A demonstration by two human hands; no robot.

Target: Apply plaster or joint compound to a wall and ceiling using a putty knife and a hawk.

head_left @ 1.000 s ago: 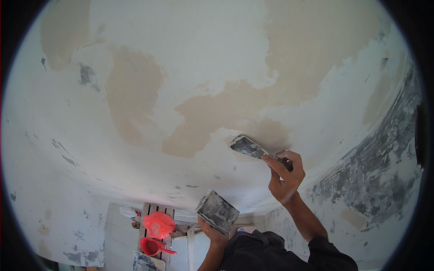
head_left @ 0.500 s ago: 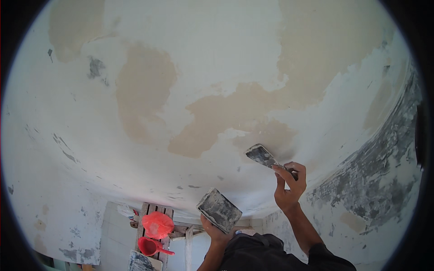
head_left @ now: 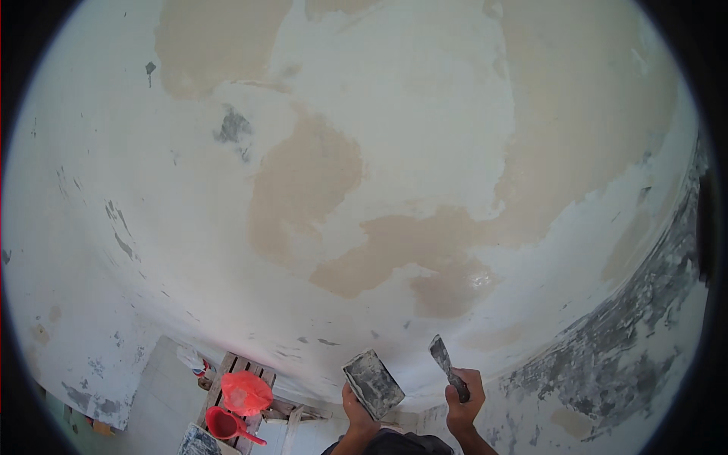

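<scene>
My left hand (head_left: 358,415) is closed on a rectangular putty-smeared board (head_left: 374,383), its grey and white crusted face turned upward. To its right, my right hand (head_left: 465,402) is wrapped around the handle of a putty knife (head_left: 440,353). The knife's smeared blade points up and slightly left, apart from both the board and the wall. Above both hands spreads a white wall (head_left: 425,167) with large beige patches. One lower patch (head_left: 453,288) looks darker and has a wet shine.
At the lower left stands a slatted wooden bench (head_left: 216,377). It bears a red plastic bag (head_left: 247,393) and a red long-handled dipper (head_left: 223,424). Another smeared flat board (head_left: 199,440) lies close by. A scraped grey wall (head_left: 607,364) meets the white one on the right.
My right hand has come down from the wall with the putty knife, closer to the board. The knife has turned more upright. The whole view has shifted, so the wall patches sit lower.
</scene>
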